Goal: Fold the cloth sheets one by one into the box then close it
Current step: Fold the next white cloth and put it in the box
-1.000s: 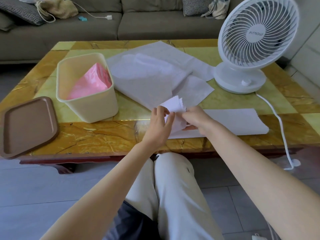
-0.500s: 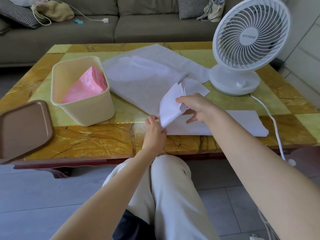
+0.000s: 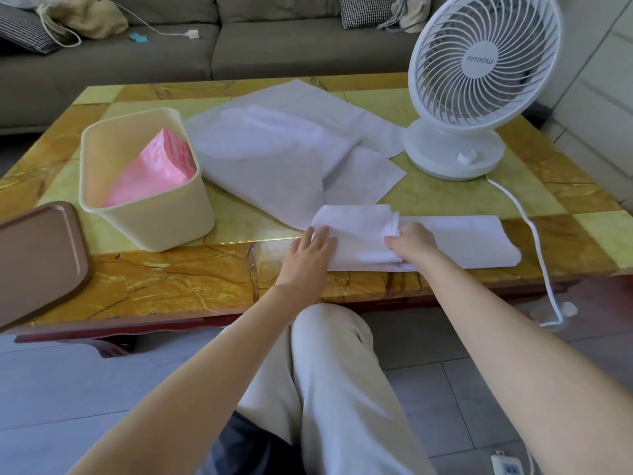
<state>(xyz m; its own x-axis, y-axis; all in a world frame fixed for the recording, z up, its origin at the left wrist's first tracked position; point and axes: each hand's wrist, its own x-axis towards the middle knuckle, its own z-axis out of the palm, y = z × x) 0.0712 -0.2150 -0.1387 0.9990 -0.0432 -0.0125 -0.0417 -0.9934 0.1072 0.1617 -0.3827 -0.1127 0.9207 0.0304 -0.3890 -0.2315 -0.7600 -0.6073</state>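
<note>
Two hands on one long white cloth sheet at the yellow marble worktop's near edge: we see the left hand flat, fingers straight, pressing the folded end; the right hand pinches the flap's edge, fingers curled. We count one cream plastic box holding one pink packet, one brown lid, one white fan; the overlapping heap of white sheets we cannot count.
</note>
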